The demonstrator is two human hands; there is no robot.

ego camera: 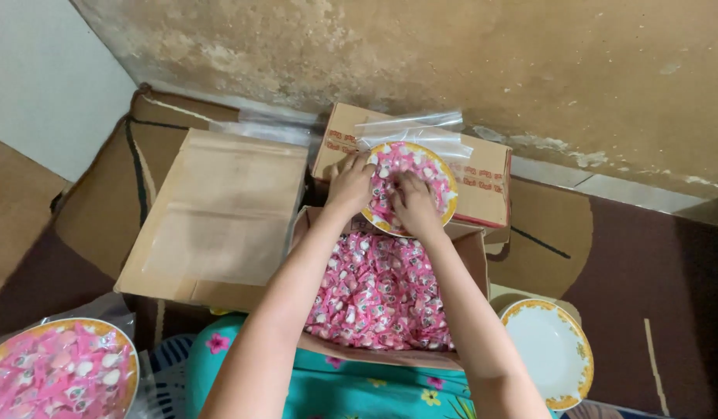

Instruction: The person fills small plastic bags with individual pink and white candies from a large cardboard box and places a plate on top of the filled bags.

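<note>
While both hands work over the yellow-rimmed plate [444,203] heaped with small pink wrapped sweets [400,163], the left hand [350,186] lies curled on the pile's left side and the right hand [413,203] presses fingers-down at its middle; whether either pinches a sweet cannot be told. The plate rests on a closed carton [483,182] beside clear plastic bags [413,132], just beyond an open box [471,248] full of the same sweets.

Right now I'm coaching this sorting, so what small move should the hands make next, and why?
Probably gather the pink sachets on the yellow-rimmed plate into a pile: both the left hand and right hand rest on them, spread loosely, with clear bags just behind.
</note>
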